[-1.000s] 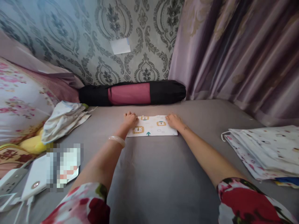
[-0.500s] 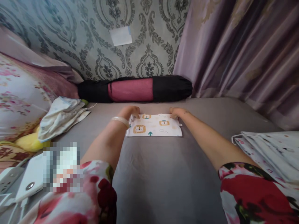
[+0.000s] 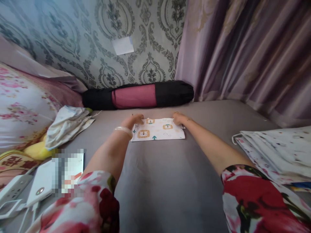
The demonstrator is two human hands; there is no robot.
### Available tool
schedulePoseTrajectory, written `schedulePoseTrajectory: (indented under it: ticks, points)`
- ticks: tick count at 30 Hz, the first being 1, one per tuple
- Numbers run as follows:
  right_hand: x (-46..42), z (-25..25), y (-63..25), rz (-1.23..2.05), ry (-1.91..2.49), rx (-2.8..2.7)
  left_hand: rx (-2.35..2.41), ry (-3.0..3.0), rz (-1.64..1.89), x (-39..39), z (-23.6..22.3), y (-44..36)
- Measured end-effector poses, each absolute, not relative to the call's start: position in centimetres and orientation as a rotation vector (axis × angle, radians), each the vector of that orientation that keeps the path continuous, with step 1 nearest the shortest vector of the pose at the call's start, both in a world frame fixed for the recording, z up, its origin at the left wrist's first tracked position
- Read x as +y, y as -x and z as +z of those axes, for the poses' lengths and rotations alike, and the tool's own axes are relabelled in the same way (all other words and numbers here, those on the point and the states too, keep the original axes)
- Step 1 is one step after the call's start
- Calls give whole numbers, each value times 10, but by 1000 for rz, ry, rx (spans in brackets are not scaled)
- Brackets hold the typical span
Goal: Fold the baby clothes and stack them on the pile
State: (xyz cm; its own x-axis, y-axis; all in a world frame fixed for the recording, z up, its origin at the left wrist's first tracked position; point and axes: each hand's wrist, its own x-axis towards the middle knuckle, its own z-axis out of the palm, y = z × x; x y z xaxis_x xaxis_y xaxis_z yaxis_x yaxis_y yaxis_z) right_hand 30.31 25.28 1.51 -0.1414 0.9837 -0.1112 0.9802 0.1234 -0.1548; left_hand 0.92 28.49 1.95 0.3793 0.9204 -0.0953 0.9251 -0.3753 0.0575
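A folded white cloth (image 3: 159,130) with orange lion faces and green arrows lies flat on the grey bed sheet (image 3: 170,181). At its far left corner, my left hand (image 3: 138,118) is closed on the edge, with a pale bangle (image 3: 123,132) on the wrist. My right hand (image 3: 178,118) grips the far right corner, fingers curled down. The fingertips of both hands are partly hidden. A small tag sticks out from the cloth's right side.
A black and pink rolled bag (image 3: 133,96) lies along the wall. On the left are a crumpled cloth (image 3: 68,124), a floral pillow (image 3: 21,110), a white power bank (image 3: 43,181) and a power strip (image 3: 14,189). Folded white fabrics (image 3: 279,152) are stacked at right.
The view has tilted and shifted slightly. Both hands stay at the far corners of the folded cloth, which looks much the same.
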Motion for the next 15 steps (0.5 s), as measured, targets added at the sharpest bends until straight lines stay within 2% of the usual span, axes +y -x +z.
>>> schedulePoseTrajectory:
  ticks: [5, 15]
  points:
    - [222, 30, -308, 321, 1998, -2330, 1845, -2457, -99, 254, 37, -13]
    - [210, 91, -330, 337, 1749, -2374, 1843, -2491, 67, 231, 107, 0]
